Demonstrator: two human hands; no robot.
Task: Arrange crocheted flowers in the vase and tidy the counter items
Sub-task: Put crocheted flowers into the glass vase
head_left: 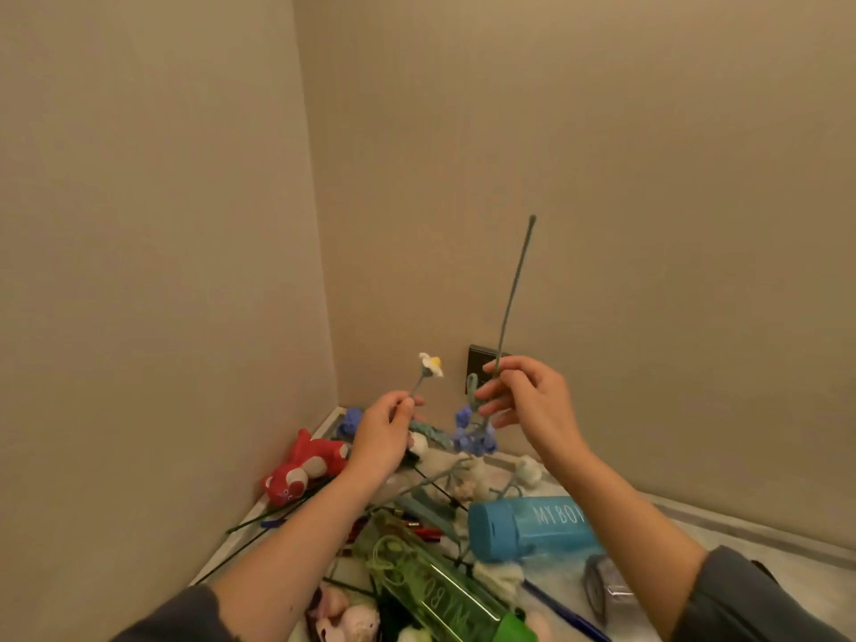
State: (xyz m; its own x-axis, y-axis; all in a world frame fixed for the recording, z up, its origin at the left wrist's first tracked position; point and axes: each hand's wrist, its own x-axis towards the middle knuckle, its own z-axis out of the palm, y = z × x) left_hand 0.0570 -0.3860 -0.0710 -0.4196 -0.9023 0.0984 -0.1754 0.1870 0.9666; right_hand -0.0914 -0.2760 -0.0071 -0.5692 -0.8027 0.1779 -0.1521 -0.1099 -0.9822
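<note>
Above crowded counter point(685, 518), daisy point(431, 364) aloft.

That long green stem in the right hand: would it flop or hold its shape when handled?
Probably fairly stiff: the stem stands far above the right hand with only a slight bow, suggesting a wire core. Likely light, since a few fingers pinch it. The blue blossoms hanging below may sway.

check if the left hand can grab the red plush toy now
Probably not yet: the left hand is pinching the white daisy by its stem. The red plush toy lies uncovered just below it, so the way looks free once the fingers let go.
</note>
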